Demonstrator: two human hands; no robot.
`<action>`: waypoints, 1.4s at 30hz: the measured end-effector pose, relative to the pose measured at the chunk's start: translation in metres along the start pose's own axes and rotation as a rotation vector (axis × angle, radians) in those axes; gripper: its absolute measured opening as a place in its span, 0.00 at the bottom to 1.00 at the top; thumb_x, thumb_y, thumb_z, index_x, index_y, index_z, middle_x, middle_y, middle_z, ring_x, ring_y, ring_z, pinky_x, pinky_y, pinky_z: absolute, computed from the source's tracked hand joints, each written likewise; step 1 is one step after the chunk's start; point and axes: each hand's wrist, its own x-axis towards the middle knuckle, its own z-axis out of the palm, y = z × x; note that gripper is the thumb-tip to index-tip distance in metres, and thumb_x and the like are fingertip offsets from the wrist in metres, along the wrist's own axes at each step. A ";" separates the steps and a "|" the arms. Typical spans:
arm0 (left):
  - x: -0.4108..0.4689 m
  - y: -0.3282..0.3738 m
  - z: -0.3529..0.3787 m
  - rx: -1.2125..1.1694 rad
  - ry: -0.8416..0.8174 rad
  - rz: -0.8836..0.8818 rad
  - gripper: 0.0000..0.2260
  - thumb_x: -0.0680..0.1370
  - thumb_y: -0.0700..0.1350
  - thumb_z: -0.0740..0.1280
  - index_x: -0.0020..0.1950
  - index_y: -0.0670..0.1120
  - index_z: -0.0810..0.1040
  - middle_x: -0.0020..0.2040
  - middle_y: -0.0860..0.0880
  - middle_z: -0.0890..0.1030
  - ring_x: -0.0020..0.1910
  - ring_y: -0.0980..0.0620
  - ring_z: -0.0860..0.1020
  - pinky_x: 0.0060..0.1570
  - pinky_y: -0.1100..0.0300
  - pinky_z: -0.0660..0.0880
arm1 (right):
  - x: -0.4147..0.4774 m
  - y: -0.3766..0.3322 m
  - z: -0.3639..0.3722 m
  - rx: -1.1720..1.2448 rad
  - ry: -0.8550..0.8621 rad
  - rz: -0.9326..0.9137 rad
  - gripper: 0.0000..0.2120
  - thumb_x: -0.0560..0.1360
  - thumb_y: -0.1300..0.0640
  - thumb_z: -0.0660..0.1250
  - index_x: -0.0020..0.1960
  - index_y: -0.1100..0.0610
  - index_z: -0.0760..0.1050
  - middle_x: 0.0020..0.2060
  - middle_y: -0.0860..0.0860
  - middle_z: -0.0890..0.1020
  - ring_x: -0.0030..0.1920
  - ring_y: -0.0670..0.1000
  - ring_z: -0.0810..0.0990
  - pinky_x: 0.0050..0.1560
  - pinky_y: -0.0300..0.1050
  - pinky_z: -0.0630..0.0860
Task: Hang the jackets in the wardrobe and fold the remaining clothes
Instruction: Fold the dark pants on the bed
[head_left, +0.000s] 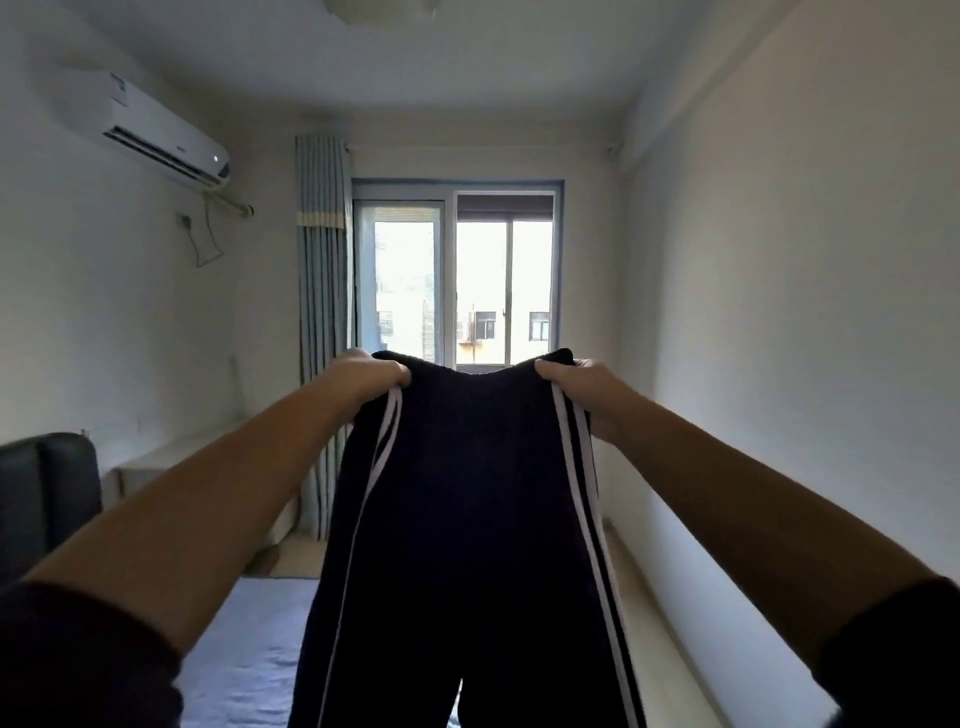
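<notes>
Straight ahead in the head view, both arms reach forward from the lower corners to mid-frame. The left hand (371, 376) and right hand (576, 382) each keep a closed grip, fingers curled round a waistband corner of the navy track trousers (467, 493). White-striped down both sides, these hang from centre frame to the bottom edge, legs parting low, with the bed (249, 649) at lower left.

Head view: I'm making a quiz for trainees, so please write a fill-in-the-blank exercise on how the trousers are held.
1. The left hand and the right hand hold the dark trousers up by the ____.
2. White ____ run down both sides of the trousers.
3. The air conditioner is mounted on the wall to the person's ____.
Missing words: waistband; stripes; left.
</notes>
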 end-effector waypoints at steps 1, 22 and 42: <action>-0.002 0.002 0.005 -0.075 -0.041 -0.031 0.10 0.74 0.46 0.69 0.44 0.44 0.70 0.43 0.45 0.78 0.38 0.49 0.77 0.31 0.59 0.73 | 0.001 0.001 0.010 0.044 0.049 -0.033 0.14 0.77 0.53 0.68 0.56 0.62 0.75 0.46 0.56 0.81 0.48 0.55 0.81 0.60 0.56 0.77; -0.002 -0.019 0.022 -0.289 -0.467 0.054 0.14 0.81 0.45 0.63 0.55 0.34 0.77 0.44 0.37 0.84 0.42 0.41 0.84 0.34 0.57 0.82 | -0.006 0.022 0.070 -0.241 -0.096 -0.276 0.06 0.76 0.61 0.65 0.48 0.60 0.81 0.41 0.59 0.83 0.41 0.55 0.82 0.51 0.56 0.79; 0.024 -0.073 0.048 0.435 -0.264 0.901 0.20 0.74 0.67 0.53 0.47 0.51 0.68 0.36 0.55 0.75 0.34 0.58 0.74 0.37 0.62 0.73 | -0.006 0.067 0.048 0.049 -0.585 -0.241 0.13 0.75 0.52 0.65 0.55 0.58 0.78 0.47 0.51 0.83 0.52 0.51 0.82 0.54 0.44 0.78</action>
